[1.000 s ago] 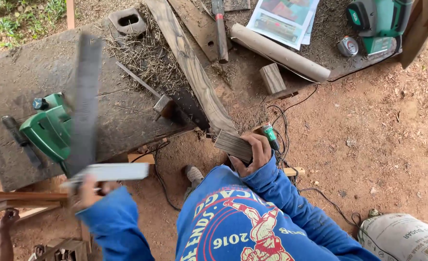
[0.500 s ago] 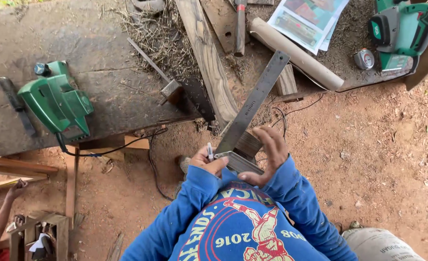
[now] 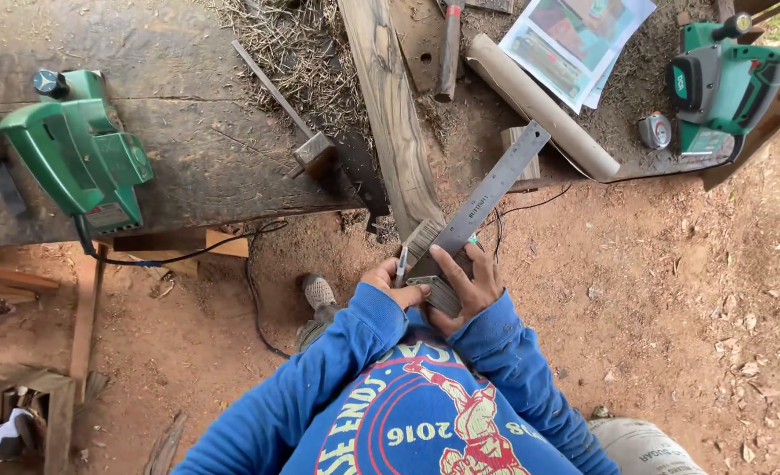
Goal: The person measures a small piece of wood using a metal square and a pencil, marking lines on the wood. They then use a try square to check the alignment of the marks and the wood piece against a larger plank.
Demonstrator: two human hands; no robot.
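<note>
The right hand (image 3: 471, 286) pinned a steel square (image 3: 482, 204) against the plank (image 3: 394, 114) end. Just beside that grip, the left hand (image 3: 391, 283) pinched what seemed a pencil (image 3: 401, 265).

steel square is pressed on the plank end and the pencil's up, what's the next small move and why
Probably draw the pencil tip along the steel square edge. The right hand pins the square flat over the plank end, and the left hand holds the pencil upright beside it, so a line looks ready.
</note>
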